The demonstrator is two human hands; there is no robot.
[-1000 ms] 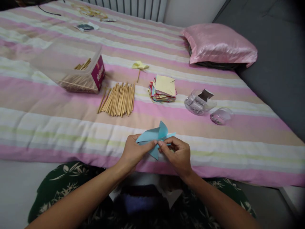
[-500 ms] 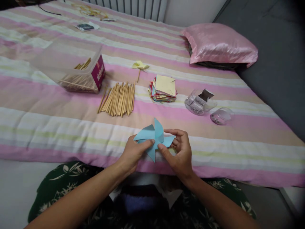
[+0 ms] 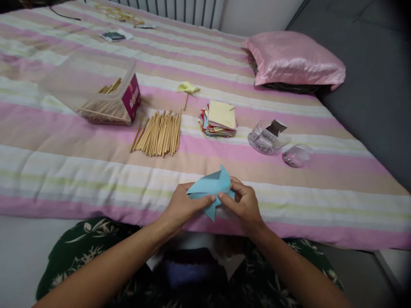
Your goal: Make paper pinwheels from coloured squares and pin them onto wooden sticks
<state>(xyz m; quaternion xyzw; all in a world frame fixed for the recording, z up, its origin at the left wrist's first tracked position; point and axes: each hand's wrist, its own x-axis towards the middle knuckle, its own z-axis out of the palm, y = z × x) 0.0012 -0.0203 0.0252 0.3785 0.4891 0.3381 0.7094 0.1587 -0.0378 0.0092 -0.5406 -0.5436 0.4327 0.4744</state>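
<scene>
A blue paper pinwheel (image 3: 208,185) is held between my two hands above the front edge of the bed. My left hand (image 3: 183,204) grips its left side, thumb pressed on top near the centre and fingers underneath. My right hand (image 3: 243,204) pinches it from the right, the thumb tip close to the left thumb at the middle. Some blades curve up and one points down toward me. Beyond the hands lie a row of thin wooden sticks (image 3: 159,133) and a stack of coloured paper squares (image 3: 221,115). A yellow pinwheel on a stick (image 3: 188,88) lies behind them.
A clear plastic box (image 3: 128,96) with more sticks lies at left. To the right are a clear container with small metal pieces (image 3: 265,139) and a small round tub (image 3: 297,156). A pink pillow (image 3: 295,57) rests at the back right on the striped bedspread (image 3: 80,171).
My right thumb has moved in beside the left thumb at the pinwheel's centre. The pinwheel has shifted slightly right and its blades are bent and turned differently.
</scene>
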